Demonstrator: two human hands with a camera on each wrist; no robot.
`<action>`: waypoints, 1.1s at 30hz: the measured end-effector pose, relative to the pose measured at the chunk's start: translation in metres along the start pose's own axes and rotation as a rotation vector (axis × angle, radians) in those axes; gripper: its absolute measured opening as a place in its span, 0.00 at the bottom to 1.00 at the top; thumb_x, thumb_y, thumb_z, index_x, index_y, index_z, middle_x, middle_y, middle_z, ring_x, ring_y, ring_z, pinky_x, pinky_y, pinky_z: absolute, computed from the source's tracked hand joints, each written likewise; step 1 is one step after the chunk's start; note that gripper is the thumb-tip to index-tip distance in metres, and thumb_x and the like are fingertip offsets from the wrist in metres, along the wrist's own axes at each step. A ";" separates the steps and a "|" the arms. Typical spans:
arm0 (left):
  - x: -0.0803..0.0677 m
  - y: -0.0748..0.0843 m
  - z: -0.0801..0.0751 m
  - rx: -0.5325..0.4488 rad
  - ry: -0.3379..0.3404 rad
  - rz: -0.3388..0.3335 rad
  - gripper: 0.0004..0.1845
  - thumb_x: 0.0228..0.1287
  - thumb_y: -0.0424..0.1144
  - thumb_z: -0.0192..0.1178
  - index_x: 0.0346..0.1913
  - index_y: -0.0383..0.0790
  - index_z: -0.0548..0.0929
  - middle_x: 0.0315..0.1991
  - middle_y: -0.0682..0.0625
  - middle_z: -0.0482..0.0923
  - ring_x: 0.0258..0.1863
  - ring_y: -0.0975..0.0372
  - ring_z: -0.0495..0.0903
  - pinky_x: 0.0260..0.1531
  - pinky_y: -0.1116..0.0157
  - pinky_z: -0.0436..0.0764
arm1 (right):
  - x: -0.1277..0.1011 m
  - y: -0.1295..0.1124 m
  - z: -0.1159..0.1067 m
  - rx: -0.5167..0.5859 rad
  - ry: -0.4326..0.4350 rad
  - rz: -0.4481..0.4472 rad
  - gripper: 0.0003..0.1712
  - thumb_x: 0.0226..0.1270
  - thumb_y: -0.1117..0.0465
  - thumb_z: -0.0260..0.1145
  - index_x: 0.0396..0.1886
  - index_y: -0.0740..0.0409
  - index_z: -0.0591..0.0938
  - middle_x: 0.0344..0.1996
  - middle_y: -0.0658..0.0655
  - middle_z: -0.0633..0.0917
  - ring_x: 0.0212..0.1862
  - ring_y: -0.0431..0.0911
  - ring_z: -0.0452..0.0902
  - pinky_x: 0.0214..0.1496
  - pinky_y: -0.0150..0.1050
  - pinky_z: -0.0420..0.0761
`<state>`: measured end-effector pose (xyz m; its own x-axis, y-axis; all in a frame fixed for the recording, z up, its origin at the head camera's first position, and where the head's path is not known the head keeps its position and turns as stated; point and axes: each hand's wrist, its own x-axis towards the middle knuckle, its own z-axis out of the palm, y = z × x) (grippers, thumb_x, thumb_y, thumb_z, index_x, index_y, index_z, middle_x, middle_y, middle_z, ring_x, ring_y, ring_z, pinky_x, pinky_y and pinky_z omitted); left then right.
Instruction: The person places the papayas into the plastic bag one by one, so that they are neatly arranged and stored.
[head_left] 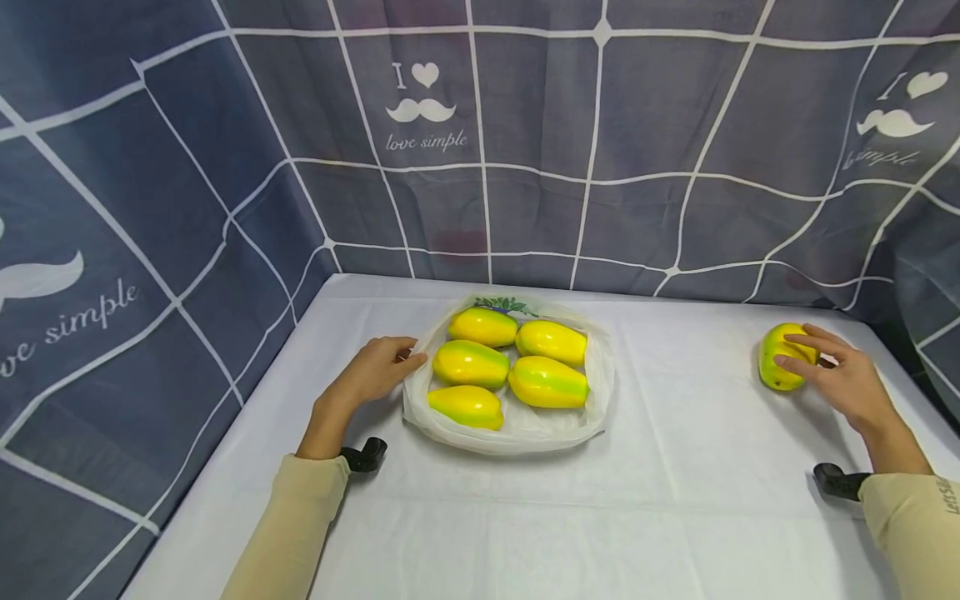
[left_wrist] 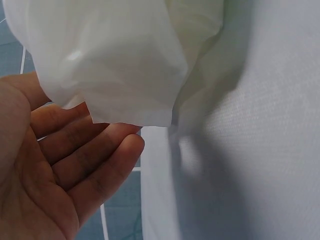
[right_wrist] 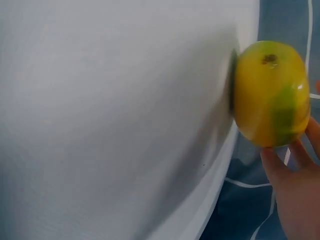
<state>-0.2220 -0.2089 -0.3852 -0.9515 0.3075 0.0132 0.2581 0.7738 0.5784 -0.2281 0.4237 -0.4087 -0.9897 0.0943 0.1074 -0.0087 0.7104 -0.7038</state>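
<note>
A whitish plastic bag with its mouth spread wide holds several glossy yellow-green papayas. At its left rim, my left hand pinches the plastic between thumb and fingers. The left wrist view shows the side of the bag hanging over the fingers, partly hiding them. Far off to the right, my right hand grips a single papaya, thumb on the near side and fingers over the top. In the right wrist view that papaya shows its dark-spotted end, close against the white cloth.
A white cloth covers the table. Dark grey fabric with white lines hangs behind it and along the left side. Each wrist wears a black camera mount. A wide stretch of cloth lies between bag and right hand.
</note>
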 end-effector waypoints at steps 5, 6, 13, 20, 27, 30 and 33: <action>0.000 0.001 -0.001 -0.004 0.001 0.002 0.19 0.74 0.44 0.55 0.58 0.36 0.82 0.46 0.43 0.83 0.46 0.52 0.81 0.50 0.51 0.78 | 0.001 -0.009 0.002 -0.022 -0.017 -0.016 0.34 0.72 0.49 0.62 0.66 0.71 0.71 0.71 0.65 0.64 0.70 0.67 0.51 0.73 0.61 0.49; -0.001 0.001 -0.001 -0.004 0.001 0.003 0.19 0.74 0.44 0.55 0.58 0.36 0.81 0.47 0.43 0.83 0.46 0.52 0.81 0.50 0.50 0.78 | 0.001 -0.012 0.003 -0.030 -0.022 -0.021 0.34 0.72 0.49 0.62 0.65 0.70 0.71 0.69 0.67 0.65 0.69 0.67 0.53 0.72 0.64 0.49; -0.001 0.000 -0.001 -0.006 0.001 0.012 0.17 0.74 0.44 0.55 0.56 0.37 0.82 0.45 0.44 0.84 0.45 0.52 0.81 0.50 0.51 0.78 | 0.000 -0.019 0.010 -0.043 -0.021 -0.102 0.32 0.73 0.62 0.61 0.72 0.68 0.65 0.70 0.75 0.61 0.67 0.71 0.54 0.68 0.67 0.51; -0.002 0.001 -0.002 0.002 -0.005 0.004 0.18 0.74 0.44 0.55 0.56 0.37 0.82 0.46 0.44 0.84 0.46 0.52 0.80 0.50 0.50 0.78 | -0.001 -0.018 0.008 -0.065 -0.103 -0.069 0.38 0.73 0.58 0.61 0.74 0.70 0.57 0.69 0.79 0.58 0.66 0.74 0.53 0.67 0.69 0.53; -0.002 0.001 -0.001 -0.003 -0.010 -0.004 0.18 0.74 0.44 0.55 0.58 0.37 0.82 0.47 0.44 0.84 0.47 0.51 0.81 0.51 0.50 0.78 | -0.004 -0.012 0.003 -0.039 -0.191 0.015 0.42 0.73 0.50 0.62 0.75 0.67 0.57 0.69 0.77 0.60 0.63 0.69 0.55 0.69 0.61 0.59; -0.002 0.001 -0.001 -0.002 -0.009 -0.001 0.18 0.74 0.44 0.55 0.58 0.36 0.82 0.47 0.43 0.84 0.47 0.52 0.80 0.51 0.50 0.78 | -0.005 -0.010 0.002 -0.006 -0.206 0.033 0.43 0.72 0.48 0.63 0.76 0.65 0.57 0.71 0.76 0.58 0.64 0.67 0.54 0.71 0.42 0.61; -0.002 0.002 -0.001 -0.001 -0.010 0.002 0.19 0.74 0.44 0.55 0.58 0.36 0.81 0.47 0.43 0.83 0.47 0.51 0.80 0.51 0.50 0.78 | -0.006 -0.007 0.001 0.011 -0.217 0.044 0.45 0.71 0.47 0.63 0.76 0.64 0.57 0.72 0.73 0.57 0.65 0.64 0.53 0.59 0.21 0.63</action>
<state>-0.2196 -0.2089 -0.3831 -0.9492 0.3145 0.0060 0.2597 0.7727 0.5792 -0.2226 0.4174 -0.4045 -0.9967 -0.0280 -0.0761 0.0347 0.7010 -0.7124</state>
